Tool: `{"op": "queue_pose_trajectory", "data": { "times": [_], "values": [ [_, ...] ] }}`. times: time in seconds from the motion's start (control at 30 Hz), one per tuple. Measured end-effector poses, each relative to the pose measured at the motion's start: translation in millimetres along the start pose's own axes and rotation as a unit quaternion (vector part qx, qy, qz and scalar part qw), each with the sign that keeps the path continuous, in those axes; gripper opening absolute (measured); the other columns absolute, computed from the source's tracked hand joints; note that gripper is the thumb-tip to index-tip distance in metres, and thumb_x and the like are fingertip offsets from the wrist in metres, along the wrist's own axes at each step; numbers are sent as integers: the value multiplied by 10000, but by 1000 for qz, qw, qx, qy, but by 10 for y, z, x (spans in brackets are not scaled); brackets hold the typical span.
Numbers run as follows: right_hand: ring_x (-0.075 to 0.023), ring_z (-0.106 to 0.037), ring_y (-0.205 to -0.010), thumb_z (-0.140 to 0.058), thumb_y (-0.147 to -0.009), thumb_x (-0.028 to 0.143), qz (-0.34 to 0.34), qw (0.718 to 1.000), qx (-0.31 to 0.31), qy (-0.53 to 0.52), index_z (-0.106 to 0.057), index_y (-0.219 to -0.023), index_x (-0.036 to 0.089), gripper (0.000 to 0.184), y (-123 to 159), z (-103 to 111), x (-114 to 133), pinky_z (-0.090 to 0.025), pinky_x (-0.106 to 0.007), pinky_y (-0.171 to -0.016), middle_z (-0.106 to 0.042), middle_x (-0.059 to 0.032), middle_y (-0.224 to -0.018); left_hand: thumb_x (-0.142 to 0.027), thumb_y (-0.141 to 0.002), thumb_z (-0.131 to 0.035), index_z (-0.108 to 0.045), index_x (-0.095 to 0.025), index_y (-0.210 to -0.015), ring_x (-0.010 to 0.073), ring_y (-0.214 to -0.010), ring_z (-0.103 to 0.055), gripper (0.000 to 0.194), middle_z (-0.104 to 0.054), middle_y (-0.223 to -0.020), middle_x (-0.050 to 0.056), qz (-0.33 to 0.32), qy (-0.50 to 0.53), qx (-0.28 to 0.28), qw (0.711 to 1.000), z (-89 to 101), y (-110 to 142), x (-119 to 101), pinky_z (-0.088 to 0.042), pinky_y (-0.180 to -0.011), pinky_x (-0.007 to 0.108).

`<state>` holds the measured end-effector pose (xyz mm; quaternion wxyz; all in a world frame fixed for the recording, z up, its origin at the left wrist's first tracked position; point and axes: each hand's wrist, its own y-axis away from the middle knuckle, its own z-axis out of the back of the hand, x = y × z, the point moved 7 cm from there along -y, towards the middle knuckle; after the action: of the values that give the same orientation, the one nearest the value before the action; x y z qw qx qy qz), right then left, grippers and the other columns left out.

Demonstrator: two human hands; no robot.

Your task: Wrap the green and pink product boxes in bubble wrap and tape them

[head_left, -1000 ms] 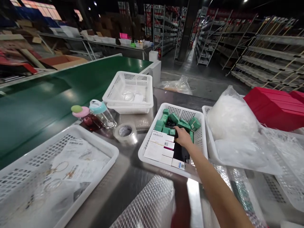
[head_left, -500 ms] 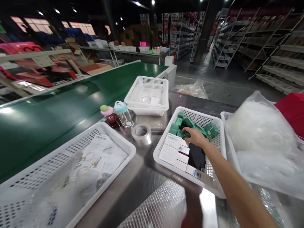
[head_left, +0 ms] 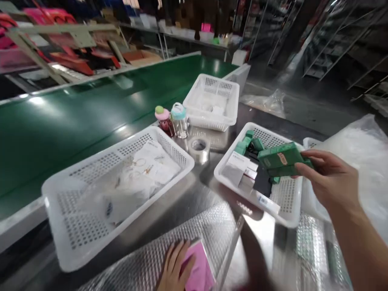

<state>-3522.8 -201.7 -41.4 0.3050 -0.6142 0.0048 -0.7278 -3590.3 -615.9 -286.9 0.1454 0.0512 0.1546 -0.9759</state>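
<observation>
My right hand (head_left: 332,176) is closed on green boxes (head_left: 280,159), raised over the right-hand white basket (head_left: 289,220); at least two seem stacked in its grip. In that basket lie more small green boxes (head_left: 241,147), white boxes (head_left: 235,169) and a black item (head_left: 261,180). At the bottom, my left hand (head_left: 176,268) lies with its fingers stretched out beside a flat pink packet (head_left: 198,268), its thumb across the packet's edge. Under both spreads a sheet of bubble wrap (head_left: 209,226) on the metal table (head_left: 201,192).
On the left is a white basket (head_left: 57,250) of plastic-bagged goods. A tape roll (head_left: 199,148), two lidded bottles (head_left: 180,120) and another white basket (head_left: 210,119) stand farther back. A green conveyor (head_left: 100,107) runs behind. A bulky clear bag (head_left: 360,145) is at right.
My right hand has lifted green boxes out of the right basket and moved right. My left hand has come into view with the pink packet on the bubble wrap. The view has shifted.
</observation>
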Motion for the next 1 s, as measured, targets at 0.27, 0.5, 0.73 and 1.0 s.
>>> {"op": "queue_pose_trajectory", "data": {
  "times": [0.27, 0.5, 0.73, 1.0],
  "values": [
    [-197, -687, -657, -888, -625, 372, -134, 946, 292, -49, -778, -891, 248, 313, 1195, -943, 448, -580, -304, -522, -754, -43, -831, -457, -960, -473, -572, -116, -1372, 389, -1408, -415, 544, -482, -1522, 212, -3, 65, 127, 990, 345, -357, -623, -185, -1181, 655],
    [-135, -615, -611, -737, -661, 215, -187, 838, 512, 16, -798, -892, 219, 240, 1982, -1708, 198, -500, -219, -521, -739, 0, -780, -227, -1017, -347, -575, -16, -1351, 288, -1359, -501, 456, -575, -1445, 193, -129, 161, 174, 963, -43, -116, -1599, -370, -1127, 465],
    [-113, -552, -505, -726, -638, 267, -328, 694, 641, -4, -775, -944, 166, 327, 2672, -2101, -546, -474, -218, -432, -660, 28, -670, -184, -957, -468, -647, -179, -921, 164, -852, -637, 183, -706, -943, 54, -8, 353, -9, 936, 545, 481, -821, -537, -781, 280],
    [-239, -669, -1067, -697, -732, 167, -74, 774, 617, 123, -772, -987, 214, 270, 2556, -2318, -478, -545, -382, -953, -679, -86, -1182, -259, -879, -611, -393, -230, -1428, 169, -882, -622, 591, -480, -1343, 161, 368, 463, -79, 803, 328, 345, 207, -595, -719, 323]
  ]
}}
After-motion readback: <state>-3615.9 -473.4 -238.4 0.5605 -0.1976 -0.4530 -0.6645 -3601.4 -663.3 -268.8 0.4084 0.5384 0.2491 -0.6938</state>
